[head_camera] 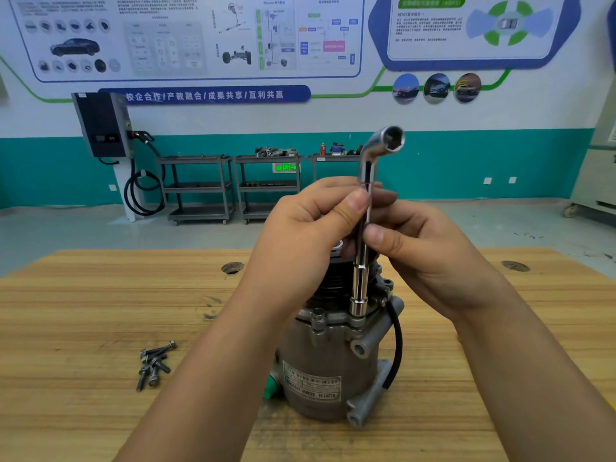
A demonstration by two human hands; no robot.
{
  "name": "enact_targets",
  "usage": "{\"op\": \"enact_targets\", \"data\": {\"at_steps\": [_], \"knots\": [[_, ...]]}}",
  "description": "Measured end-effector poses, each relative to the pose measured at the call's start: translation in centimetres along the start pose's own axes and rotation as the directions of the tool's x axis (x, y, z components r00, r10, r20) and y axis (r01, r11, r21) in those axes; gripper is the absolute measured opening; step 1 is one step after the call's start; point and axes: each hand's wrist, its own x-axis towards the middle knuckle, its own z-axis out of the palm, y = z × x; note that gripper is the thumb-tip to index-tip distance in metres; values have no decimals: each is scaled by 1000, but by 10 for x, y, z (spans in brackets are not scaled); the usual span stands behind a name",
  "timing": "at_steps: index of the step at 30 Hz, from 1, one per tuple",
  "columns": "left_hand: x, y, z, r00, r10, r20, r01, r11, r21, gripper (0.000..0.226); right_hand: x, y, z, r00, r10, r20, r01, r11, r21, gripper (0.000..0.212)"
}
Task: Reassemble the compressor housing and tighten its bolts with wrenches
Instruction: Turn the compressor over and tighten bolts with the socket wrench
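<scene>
A grey metal compressor [328, 365] stands upright on the wooden table [100, 311], its black pulley end on top. A chrome L-shaped socket wrench [361, 261] stands vertical, its lower socket seated on a bolt at the housing flange, its bent upper end pointing right. My left hand [310, 231] pinches the wrench shaft from the left, thumb on the shaft. My right hand [423, 248] holds the shaft from the right, just below the left thumb. Several loose bolts [155, 363] lie on the table to the left of the compressor. A second bolt head [319, 317] shows on the flange.
A black cable [396, 341] loops down the compressor's right side. Two round holes [232, 267] [515, 265] are in the tabletop. Beyond the table stand grey shelf carts [200, 188] and a wall charger [103, 128] with a hose, against a poster wall.
</scene>
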Motion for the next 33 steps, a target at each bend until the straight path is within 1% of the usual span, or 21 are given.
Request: {"op": "enact_targets", "data": {"at_steps": [4, 11, 17, 21, 24, 28, 31, 33], "knots": [[0, -1, 0, 1000, -2, -13, 2, 1000, -4, 22, 0, 0, 1, 1000, -10, -1, 10, 1000, 4, 27], [1, -3, -1, 999, 1, -45, -2, 1000, -23, 15, 1, 0, 1, 1000, -4, -24, 4, 1000, -20, 37], [-1, -2, 0, 995, 8, -102, -15, 998, -68, 6, 2, 4, -1, 997, 13, -71, -19, 996, -83, 58], [-1, -2, 2, 992, -1, -124, -9, 996, -84, 7, 2, 4, -1, 996, -2, -85, -7, 995, -103, 63], [-1, -2, 3, 992, -1, -127, -6, 998, -60, 13, 2, 5, 0, 995, -9, -100, -2, 993, -115, 63], [0, -1, 2, 992, 33, -122, -26, 998, 55, 19, 3, 5, 1, 996, -9, -87, 0, 995, -103, 59], [0, 0, 1, 994, 35, -105, -27, 997, 76, 21, 2, 3, 0, 999, -17, -37, 15, 999, -51, 48], [0, 1, 2, 996, 24, -90, -19, 998, 55, 20, 1, 2, -1, 1000, -21, -6, 21, 999, -46, 32]]}}
